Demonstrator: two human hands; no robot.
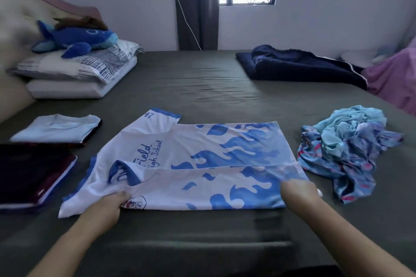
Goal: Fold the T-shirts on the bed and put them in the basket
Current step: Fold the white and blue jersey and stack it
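A white T-shirt with blue flames lies sideways on the dark grey bed, its collar to the left. Its near long edge is folded over onto the middle. My left hand grips that folded edge near the shoulder and sleeve. My right hand grips the same edge at the hem end. A crumpled pile of light blue and patterned shirts lies to the right. Folded shirts sit at the left: a light blue one on a dark one, and a dark stack nearer to me. No basket is in view.
Pillows with a blue plush toy lie at the far left by the headboard. A navy blanket and pink cloth lie at the far right. A window and dark curtain stand behind the bed.
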